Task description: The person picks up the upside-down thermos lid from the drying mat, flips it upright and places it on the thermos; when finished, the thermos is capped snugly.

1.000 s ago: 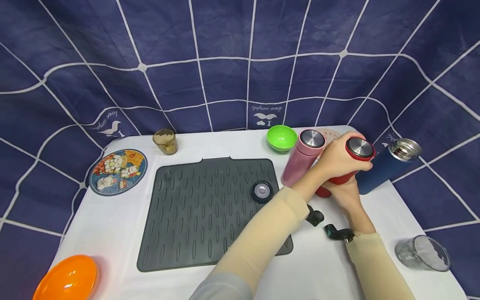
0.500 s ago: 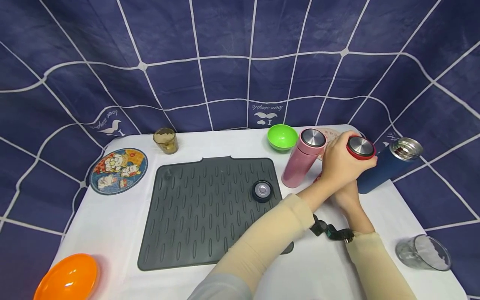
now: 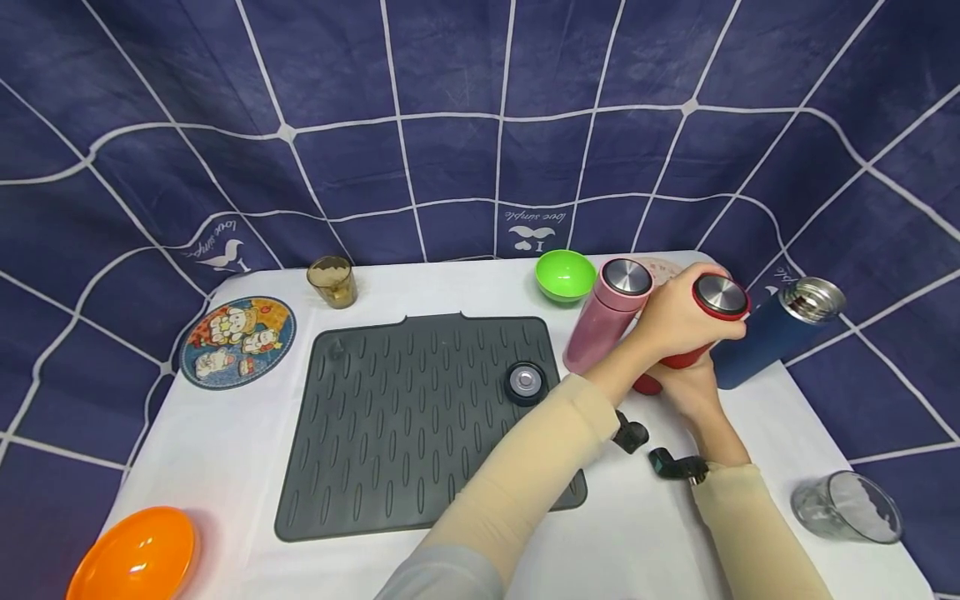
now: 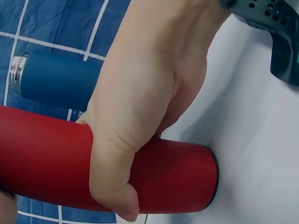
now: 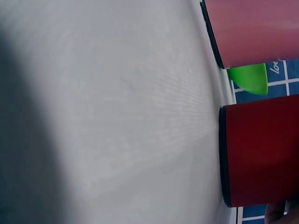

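Note:
A red thermos with a steel-topped lid stands upright between both hands. From above, my left hand grips its upper end at the lid, fingers wrapped round it. Lower down, my right hand holds the body; in the left wrist view the right hand's thumb lies across the red thermos. The base of the red thermos is on the white table in the right wrist view. Close by on the left stands a pink thermos, lid on. A blue thermos with a bare steel mouth stands right.
A dark round cap lies on the grey ridged mat. Behind are a green bowl and an amber cup. A clear glass is at right, an orange bowl and a patterned round mat at left.
My left hand has twisted at the top of the red thermos and turned back, its wrist swinging toward the right wrist and away again. The right hand keeps its hold.

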Demonstrator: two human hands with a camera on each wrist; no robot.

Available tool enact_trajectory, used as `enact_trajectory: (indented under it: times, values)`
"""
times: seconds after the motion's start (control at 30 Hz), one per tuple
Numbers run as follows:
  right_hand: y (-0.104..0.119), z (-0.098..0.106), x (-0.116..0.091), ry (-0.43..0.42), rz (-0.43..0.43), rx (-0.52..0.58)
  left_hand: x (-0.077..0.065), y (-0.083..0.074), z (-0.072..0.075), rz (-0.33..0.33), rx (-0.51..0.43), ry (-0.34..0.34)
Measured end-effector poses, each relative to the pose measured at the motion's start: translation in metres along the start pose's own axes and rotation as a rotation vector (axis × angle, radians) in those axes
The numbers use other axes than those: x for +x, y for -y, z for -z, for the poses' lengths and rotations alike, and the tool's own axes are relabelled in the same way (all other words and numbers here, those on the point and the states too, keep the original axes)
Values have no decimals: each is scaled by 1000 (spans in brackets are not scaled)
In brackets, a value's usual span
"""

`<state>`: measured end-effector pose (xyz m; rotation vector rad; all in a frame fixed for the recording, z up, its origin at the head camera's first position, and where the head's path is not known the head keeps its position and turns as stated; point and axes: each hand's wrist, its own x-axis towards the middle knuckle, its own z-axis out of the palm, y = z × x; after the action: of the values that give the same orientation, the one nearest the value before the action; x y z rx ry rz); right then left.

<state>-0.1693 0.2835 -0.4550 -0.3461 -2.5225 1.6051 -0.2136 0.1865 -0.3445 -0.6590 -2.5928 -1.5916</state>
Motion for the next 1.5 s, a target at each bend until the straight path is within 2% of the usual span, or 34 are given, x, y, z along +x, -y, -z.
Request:
enact_trajectory:
  times: [0.1,0.2,0.3,0.37,0.43,0.5,0.53,0.63,0.8,1.03,1.13,1.33,1.5]
  values:
    - [-1,1,0,13,3,3,0,-1,0,13,-9,14]
    - [-2,3,0,14,23,8,-5,-2,-3,16,-23,-39]
    - [-5,6,0,-1,69,-6,-12,-3,-13,-14,-37,-179]
    - [-6,6,-2,-29,80,11,-17,-4,-21,-38,-4,-303]
    - [-7,6,-5,-51,76,7,-21,-6,-28,-43,49,-396]
    - [-7,6,-8,-62,57,25,-22,-7,-32,-45,131,-455]
    - [-8,5,-8,-66,58,37,-21,-7,-32,-48,157,-462]
    - [-6,3,-5,-56,74,0,-18,-4,-29,-70,192,-433]
    - [-5,-1,2,-45,97,-20,-13,2,-23,-102,184,-344]
    - [-6,-2,4,-29,83,-50,-12,5,-17,-95,187,-282]
    - [-7,-2,3,-20,73,-46,-12,6,-17,-97,177,-269]
    - [-9,-2,5,12,113,-24,-13,9,-17,-115,153,-274]
    - [-10,-1,6,42,70,-60,-14,10,-14,-99,131,-249]
